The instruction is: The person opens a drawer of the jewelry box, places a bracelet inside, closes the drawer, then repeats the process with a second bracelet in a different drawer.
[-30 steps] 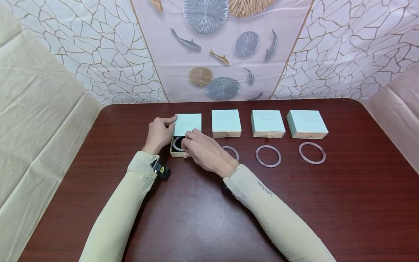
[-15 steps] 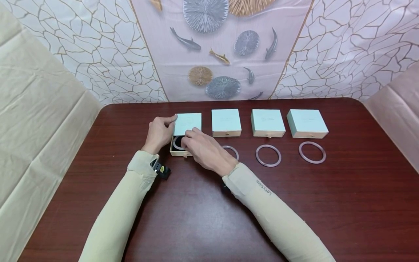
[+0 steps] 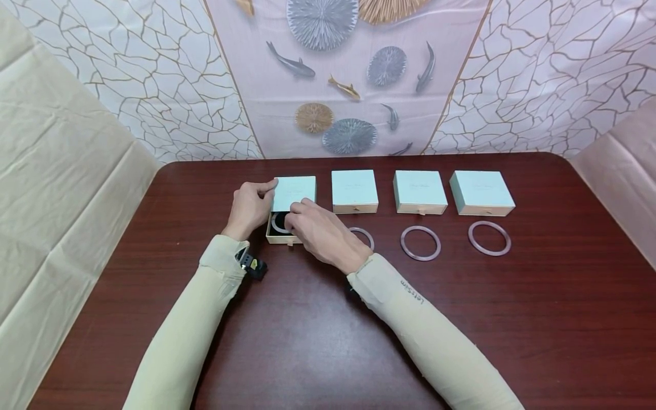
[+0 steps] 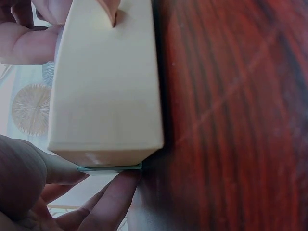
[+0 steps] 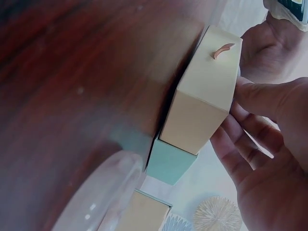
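Seating the ring [image 3: 277, 229] in the drawer [image 3: 279, 240] of the leftmost box [image 3: 294, 193].
The ring sits within the pulled-out drawer, toward the far left corner of the surface [image 3: 307, 341]. The left hand [image 3: 248, 208], partly bent, touches the box's left side; the right hand [image 3: 324, 236], half-curled, covers the ring's right part. I cannot tell whether either grips. For good seating, brace the box, press the ring down evenly, and avoid tilting the drawer.
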{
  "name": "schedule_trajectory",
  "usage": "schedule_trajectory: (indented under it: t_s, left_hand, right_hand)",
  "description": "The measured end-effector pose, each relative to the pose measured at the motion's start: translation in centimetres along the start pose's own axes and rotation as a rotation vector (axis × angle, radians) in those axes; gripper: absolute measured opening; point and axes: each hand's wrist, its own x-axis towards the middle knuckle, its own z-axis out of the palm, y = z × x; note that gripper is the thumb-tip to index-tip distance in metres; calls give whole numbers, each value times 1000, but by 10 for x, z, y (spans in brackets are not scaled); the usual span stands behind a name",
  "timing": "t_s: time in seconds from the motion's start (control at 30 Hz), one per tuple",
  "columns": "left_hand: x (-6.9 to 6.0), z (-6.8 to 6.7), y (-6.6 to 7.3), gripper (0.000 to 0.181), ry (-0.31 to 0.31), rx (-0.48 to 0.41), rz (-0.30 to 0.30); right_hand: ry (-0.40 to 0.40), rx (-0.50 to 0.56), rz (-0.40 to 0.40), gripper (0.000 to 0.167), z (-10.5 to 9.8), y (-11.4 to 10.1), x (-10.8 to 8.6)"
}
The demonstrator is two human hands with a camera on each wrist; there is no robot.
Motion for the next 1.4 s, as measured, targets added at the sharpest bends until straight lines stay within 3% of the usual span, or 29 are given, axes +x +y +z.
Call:
schedule_trajectory:
  t_s: [1.4]
  left_hand:
    - [-2,-1,2,38,2,2,-4]
  right_hand:
    - [-62,27,120,39,1,-3,8]
